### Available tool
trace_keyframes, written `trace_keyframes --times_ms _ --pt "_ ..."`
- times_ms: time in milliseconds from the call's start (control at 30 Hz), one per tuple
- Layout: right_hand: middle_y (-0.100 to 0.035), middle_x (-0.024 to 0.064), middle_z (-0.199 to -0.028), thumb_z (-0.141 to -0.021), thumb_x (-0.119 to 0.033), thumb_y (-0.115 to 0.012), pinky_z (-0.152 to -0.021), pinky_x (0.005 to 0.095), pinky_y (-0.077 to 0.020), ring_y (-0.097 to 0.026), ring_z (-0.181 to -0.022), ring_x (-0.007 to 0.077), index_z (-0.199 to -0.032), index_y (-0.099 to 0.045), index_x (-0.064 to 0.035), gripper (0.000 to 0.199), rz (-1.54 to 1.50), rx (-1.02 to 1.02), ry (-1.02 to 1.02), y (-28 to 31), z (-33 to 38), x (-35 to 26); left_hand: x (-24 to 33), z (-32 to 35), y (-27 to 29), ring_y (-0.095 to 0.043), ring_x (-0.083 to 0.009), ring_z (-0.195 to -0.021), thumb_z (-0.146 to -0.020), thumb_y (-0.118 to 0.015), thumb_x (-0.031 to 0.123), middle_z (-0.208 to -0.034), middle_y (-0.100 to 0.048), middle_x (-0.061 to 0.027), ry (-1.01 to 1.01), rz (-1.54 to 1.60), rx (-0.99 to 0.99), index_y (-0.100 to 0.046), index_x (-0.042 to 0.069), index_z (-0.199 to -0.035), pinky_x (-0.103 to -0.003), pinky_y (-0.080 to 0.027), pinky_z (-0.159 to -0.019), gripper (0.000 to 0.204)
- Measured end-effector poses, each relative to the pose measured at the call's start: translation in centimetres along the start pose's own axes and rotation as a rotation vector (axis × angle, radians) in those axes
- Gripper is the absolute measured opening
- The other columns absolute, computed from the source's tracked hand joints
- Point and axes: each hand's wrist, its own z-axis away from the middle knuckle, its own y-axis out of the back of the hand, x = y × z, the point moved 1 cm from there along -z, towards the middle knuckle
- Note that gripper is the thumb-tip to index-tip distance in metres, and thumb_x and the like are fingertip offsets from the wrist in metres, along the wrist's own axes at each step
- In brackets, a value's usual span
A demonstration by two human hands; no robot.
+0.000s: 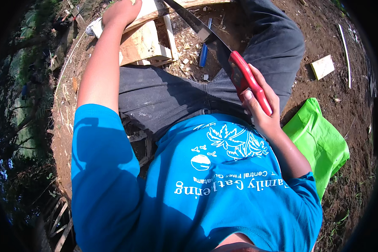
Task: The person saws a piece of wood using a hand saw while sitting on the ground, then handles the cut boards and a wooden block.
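Note:
My right hand (260,98) is closed around the red handle of a handsaw (241,71). Its dark blade slants up and left, past the top edge, across a pale wooden board (149,14). Whether the teeth touch the wood cannot be seen. At the upper left, my left hand (122,14) grips the board's left part; its fingertips are partly cut off by the picture's edge. Below the board, between my legs, stands a pale wooden block (140,44) with a narrow upright piece (170,38) beside it.
A slim blue tool (203,54) lies among wood chips (187,61) on the soil. To the right are a small wooden block (322,67), a thin white strip (345,54) and a bright green sheet or bag (317,138). Dark greenery (21,105) borders the left side.

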Motion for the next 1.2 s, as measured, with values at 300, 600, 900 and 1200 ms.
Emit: trace_keyframes --times_ms 300,600,900,1200 --pt "-0.072 0.0101 -0.106 -0.098 -0.011 -0.067 -0.079 0.0239 -0.0489 -0.065 -0.087 0.0100 -0.147 -0.052 0.0001 0.053 -0.027 0.007 0.065 -4.3 -5.7 1.3 0.5 0.0 0.3 -0.067 -0.0392 -0.115 -0.097 -0.048 0.036 -0.120 -0.071 -0.0230 0.045 -0.014 -0.005 -0.074 0.008 -0.116 -0.050 -0.052 -0.097 0.042" --pt "-0.071 0.0081 -0.115 -0.100 -0.015 -0.067 -0.072 0.0204 -0.0496 -0.061 -0.081 0.0047 -0.152 -0.048 -0.0021 0.056 -0.093 0.052 0.006 -4.6 -6.4 0.8 -0.4 -1.2 -0.6 -0.068 -0.0401 -0.112 -0.096 -0.047 0.030 -0.117 -0.072 -0.0223 -0.008 -0.056 0.000 -0.075 0.007 -0.114 -0.051 -0.053 -0.095 0.040" --pt "-0.071 0.0062 -0.110 -0.099 -0.021 -0.071 -0.074 0.0217 -0.0499 -0.061 -0.084 0.0063 -0.149 -0.053 -0.0025 0.056 -0.066 0.080 0.056 -3.6 -6.6 -1.2 1.2 0.7 1.0 -0.068 -0.0390 -0.114 -0.098 -0.047 0.035 -0.122 -0.071 -0.0203 -0.021 0.035 0.044 -0.073 0.013 -0.120 -0.049 -0.053 -0.096 0.041" --pt "-0.059 0.0023 -0.073 -0.103 -0.025 -0.062 -0.053 0.0251 -0.0482 -0.057 -0.060 0.0091 -0.133 -0.063 -0.0004 0.038 -0.309 -0.090 0.216 -2.0 -13.7 -13.7 2.1 1.3 1.5 -0.067 -0.0382 -0.115 -0.096 -0.043 0.055 -0.124 -0.072 -0.0142 -0.006 0.101 0.034 -0.072 0.021 -0.121 -0.047 -0.051 -0.096 0.052"
